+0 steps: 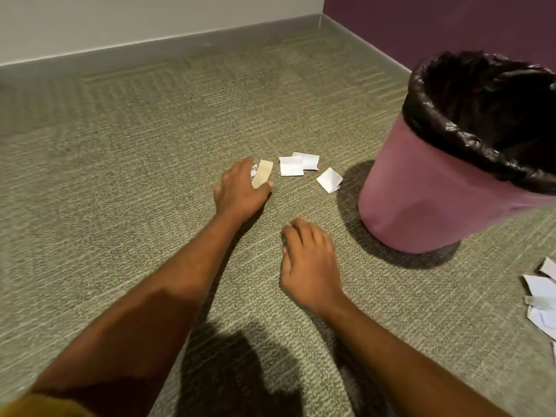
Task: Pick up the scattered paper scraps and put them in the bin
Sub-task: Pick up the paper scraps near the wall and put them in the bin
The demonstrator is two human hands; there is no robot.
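Observation:
My left hand (239,191) reaches forward on the carpet and pinches a beige paper scrap (262,176) between thumb and fingers; a bit of white paper shows behind it. To its right lie two overlapping white scraps (291,166) and a folded white scrap (329,179) closer to the bin. The pink bin (421,194) with a black liner (469,121) stands at the right. My right hand (310,260) hovers low over the carpet with fingers loosely curled, holding nothing that I can see. More white scraps (541,299) lie at the right edge.
Green-grey carpet (135,176) covers the floor. A grey skirting board (180,46) runs along the white wall at the back, and a purple wall (436,22) stands behind the bin. My own shadow falls at the bottom centre.

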